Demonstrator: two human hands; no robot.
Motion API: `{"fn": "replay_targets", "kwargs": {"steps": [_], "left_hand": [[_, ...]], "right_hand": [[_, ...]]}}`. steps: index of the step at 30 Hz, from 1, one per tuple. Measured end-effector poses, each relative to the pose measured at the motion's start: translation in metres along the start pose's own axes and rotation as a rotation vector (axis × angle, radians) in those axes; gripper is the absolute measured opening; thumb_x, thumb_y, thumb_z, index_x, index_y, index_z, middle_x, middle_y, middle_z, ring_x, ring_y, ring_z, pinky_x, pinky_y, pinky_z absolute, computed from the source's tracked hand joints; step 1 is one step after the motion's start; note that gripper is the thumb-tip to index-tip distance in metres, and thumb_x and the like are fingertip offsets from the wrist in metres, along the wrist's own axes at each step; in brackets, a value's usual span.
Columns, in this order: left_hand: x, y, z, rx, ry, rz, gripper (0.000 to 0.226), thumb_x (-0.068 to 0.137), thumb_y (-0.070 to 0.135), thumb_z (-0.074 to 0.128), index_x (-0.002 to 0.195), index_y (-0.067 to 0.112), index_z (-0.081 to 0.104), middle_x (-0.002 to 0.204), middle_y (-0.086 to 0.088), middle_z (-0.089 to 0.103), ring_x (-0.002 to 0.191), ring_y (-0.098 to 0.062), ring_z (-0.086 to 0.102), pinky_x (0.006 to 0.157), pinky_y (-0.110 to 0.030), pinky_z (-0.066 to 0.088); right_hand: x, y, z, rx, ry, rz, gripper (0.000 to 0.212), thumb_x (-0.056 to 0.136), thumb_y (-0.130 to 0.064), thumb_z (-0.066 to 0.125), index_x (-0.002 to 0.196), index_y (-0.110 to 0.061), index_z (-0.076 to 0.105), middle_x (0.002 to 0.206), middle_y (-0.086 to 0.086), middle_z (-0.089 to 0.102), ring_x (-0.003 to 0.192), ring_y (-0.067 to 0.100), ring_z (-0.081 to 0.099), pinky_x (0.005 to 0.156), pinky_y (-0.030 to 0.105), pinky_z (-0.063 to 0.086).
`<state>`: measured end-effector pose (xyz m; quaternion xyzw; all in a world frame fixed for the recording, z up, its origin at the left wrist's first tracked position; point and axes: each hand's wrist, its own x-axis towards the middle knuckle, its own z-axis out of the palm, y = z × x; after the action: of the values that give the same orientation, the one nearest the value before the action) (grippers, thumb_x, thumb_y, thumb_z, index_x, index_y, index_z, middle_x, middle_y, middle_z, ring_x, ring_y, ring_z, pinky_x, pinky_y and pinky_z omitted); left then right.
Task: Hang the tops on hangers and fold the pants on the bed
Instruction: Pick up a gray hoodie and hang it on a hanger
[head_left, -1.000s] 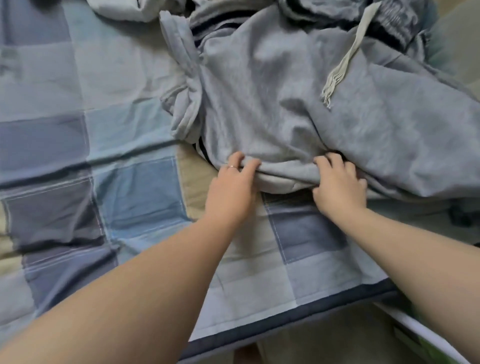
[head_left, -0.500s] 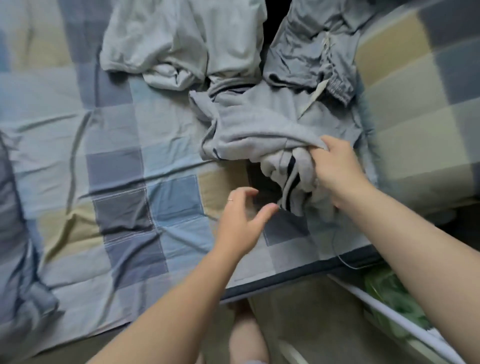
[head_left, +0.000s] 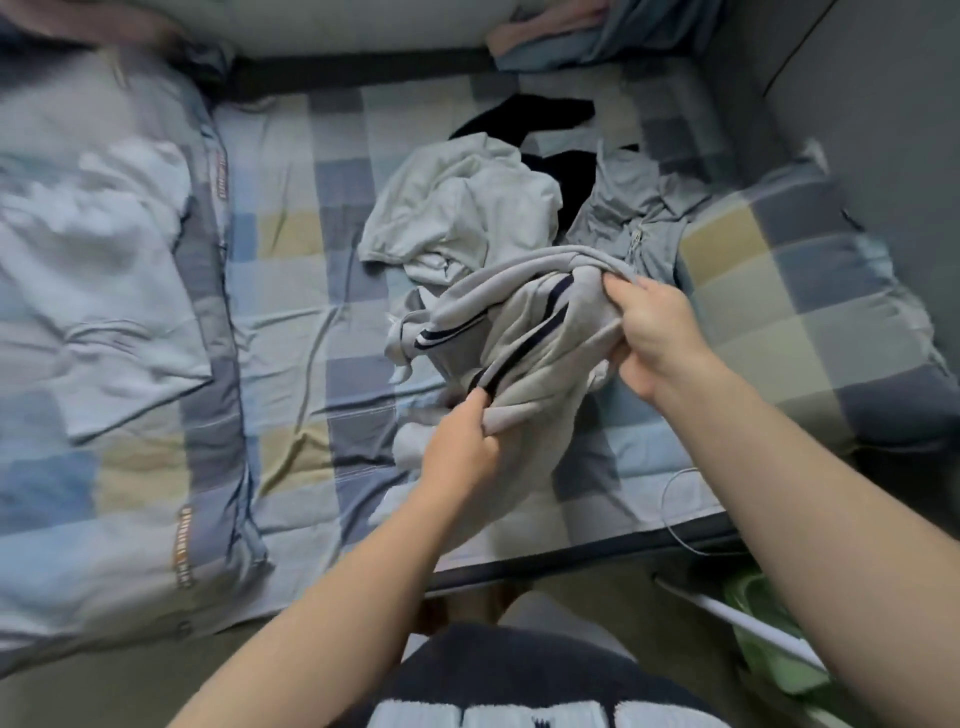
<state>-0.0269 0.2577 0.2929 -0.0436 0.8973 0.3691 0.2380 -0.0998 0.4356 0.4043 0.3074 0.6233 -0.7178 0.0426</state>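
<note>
A light grey sweat garment with dark navy side stripes (head_left: 524, 332) is bunched and lifted just above the near half of the bed (head_left: 322, 291), which is covered by a checked sheet of blue, grey and pale yellow squares. The left hand (head_left: 460, 452) has its fingers (head_left: 480, 415) clenched on a fold of the grey fabric right beside 1 navy stripe, at the lower edge of the bundle. The right hand (head_left: 652, 338) grips the upper right part of the same garment, thumb and fingers pinched on a gathered ridge of cloth. Whether it is a top or pants cannot be told from the crumpled shape. Just behind it, touching it, lies a crumpled pale off-white top (head_left: 457, 208), and to the right of that a grey-blue zipped garment (head_left: 628, 228); a black piece of clothing (head_left: 524, 122) shows between and beyond them. A light blue quilt with a grey border (head_left: 98, 291) covers the left part of the bed. A thin white cable (head_left: 675, 493) loops at the bed's near right edge.
</note>
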Motion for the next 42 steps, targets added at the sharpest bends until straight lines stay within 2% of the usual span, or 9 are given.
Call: {"fn": "replay_targets", "kwargs": {"steps": [5,10,13,18,21,26,32,37,42], "left_hand": [[-0.014,0.013,-0.065,-0.238,0.178,0.006,0.020,0.097,0.015,0.042,0.087,0.009,0.058,0.086,-0.006,0.065,0.085,-0.028,0.057,0.067,-0.038,0.039],[-0.010,0.045,-0.117,-0.802,0.360,-0.363,0.047,0.104,0.044,0.042,0.133,0.011,0.059,0.127,-0.009,0.063,0.116,-0.030,0.059,0.099,-0.038,0.047],[-0.012,0.052,-0.142,-1.135,0.300,-0.531,0.054,0.103,0.051,0.045,0.131,0.006,0.056,0.107,-0.014,0.065,0.094,-0.029,0.063,0.082,-0.040,0.051],[-0.017,0.055,-0.168,-1.305,0.189,-0.536,0.057,0.105,0.049,0.044,0.134,0.002,0.054,0.129,-0.020,0.061,0.111,-0.032,0.059,0.091,-0.045,0.045],[-0.022,0.047,-0.188,-1.390,0.171,-0.434,0.053,0.106,0.041,0.047,0.133,-0.003,0.056,0.127,-0.020,0.064,0.114,-0.032,0.063,0.098,-0.044,0.052],[-0.031,0.026,-0.209,-1.148,0.269,-0.103,0.034,0.100,0.018,0.062,0.132,0.010,0.055,0.113,-0.006,0.070,0.097,-0.016,0.069,0.076,-0.032,0.059],[-0.059,0.013,-0.151,-0.350,-0.028,0.344,0.070,0.072,0.030,0.087,0.129,0.044,0.049,0.118,0.033,0.055,0.107,0.024,0.050,0.084,0.000,0.039],[-0.058,0.021,-0.143,-0.252,0.261,0.281,0.013,0.085,0.021,0.055,0.093,0.027,0.062,0.086,0.008,0.068,0.086,-0.020,0.062,0.070,-0.032,0.047],[-0.070,0.026,-0.177,-0.417,0.289,0.295,0.022,0.070,0.010,0.038,0.070,0.020,0.057,0.063,0.017,0.058,0.062,0.002,0.050,0.057,-0.015,0.038]], "right_hand": [[-0.032,-0.011,0.015,0.026,-0.250,0.003,0.022,0.100,-0.020,0.059,0.122,-0.022,0.058,0.118,-0.003,0.068,0.112,0.016,0.065,0.093,0.040,0.051],[-0.080,0.044,0.007,-0.423,-0.424,0.041,0.083,0.068,-0.052,0.078,0.141,-0.031,0.045,0.146,-0.003,0.047,0.127,0.012,0.050,0.091,0.030,0.045],[-0.105,0.091,0.007,-0.751,-0.494,-0.022,0.114,0.060,-0.063,0.084,0.154,-0.029,0.028,0.153,-0.004,0.036,0.140,0.014,0.035,0.113,0.037,0.035],[-0.090,0.123,0.025,-0.962,-0.385,-0.073,0.026,0.089,-0.029,0.065,0.114,-0.021,0.065,0.115,0.004,0.070,0.110,0.027,0.062,0.091,0.041,0.052],[-0.068,0.102,0.021,-0.904,-0.290,-0.143,0.020,0.088,-0.004,0.048,0.085,-0.011,0.066,0.090,0.008,0.073,0.091,0.029,0.064,0.074,0.037,0.050],[-0.059,0.030,0.027,-0.707,-0.173,-0.328,0.021,0.074,-0.007,0.048,0.057,-0.019,0.048,0.056,-0.010,0.050,0.059,0.007,0.045,0.055,0.032,0.035],[-0.083,-0.034,0.074,-0.624,-0.406,-0.459,0.019,0.087,-0.008,0.060,0.071,0.002,0.062,0.062,-0.002,0.049,0.060,0.007,0.041,0.056,0.028,0.035],[-0.098,-0.055,0.083,-0.668,-0.605,-0.476,0.017,0.076,-0.012,0.080,0.090,-0.007,0.071,0.078,-0.002,0.066,0.070,0.003,0.056,0.065,0.019,0.046],[-0.077,-0.023,0.052,-1.034,-0.564,-0.451,0.025,0.076,-0.014,0.083,0.093,-0.018,0.065,0.089,0.000,0.067,0.083,0.015,0.063,0.067,0.024,0.044]]}}
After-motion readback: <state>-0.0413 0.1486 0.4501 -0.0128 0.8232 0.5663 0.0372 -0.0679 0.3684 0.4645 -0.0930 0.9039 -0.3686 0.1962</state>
